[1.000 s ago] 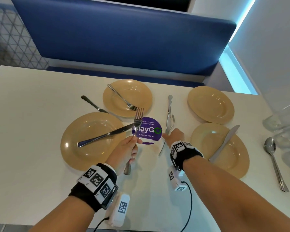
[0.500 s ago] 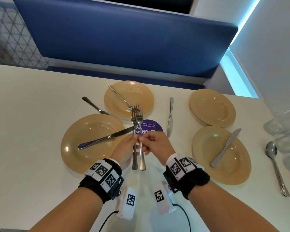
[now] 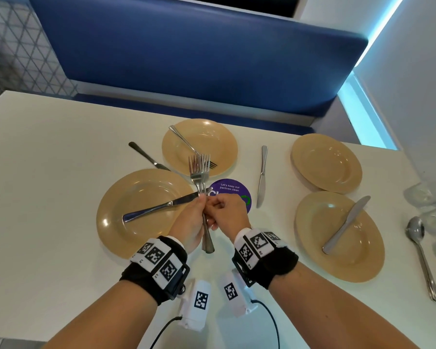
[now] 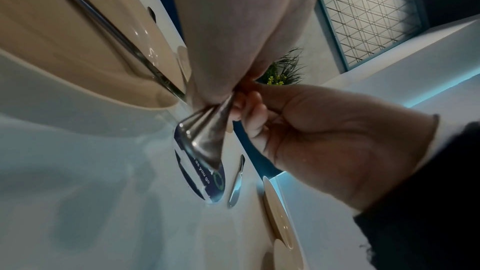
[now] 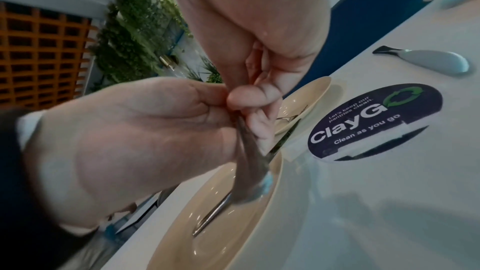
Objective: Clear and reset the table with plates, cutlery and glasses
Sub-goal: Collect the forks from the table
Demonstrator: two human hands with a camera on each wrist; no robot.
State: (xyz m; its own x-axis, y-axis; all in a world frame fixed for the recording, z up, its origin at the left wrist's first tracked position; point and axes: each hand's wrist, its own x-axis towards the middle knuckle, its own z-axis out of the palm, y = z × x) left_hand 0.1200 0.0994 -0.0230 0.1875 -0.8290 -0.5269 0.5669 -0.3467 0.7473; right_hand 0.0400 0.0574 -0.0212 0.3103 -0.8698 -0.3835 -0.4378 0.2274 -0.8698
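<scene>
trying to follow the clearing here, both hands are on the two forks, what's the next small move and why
Probably let the right hand release and reach for the fork on the far plate. The left hand already grips the two forks together upright, and that third fork still lies loose.

A round purple sticker (image 5: 374, 122) on the worktop (image 3: 48, 172) read "Let's keep our pantries clean", "ClayGO" with a green recycling-arrow O, and "Clean as you go". The wristbands' square coded markers (image 3: 159, 258) bore no readable words.
</scene>
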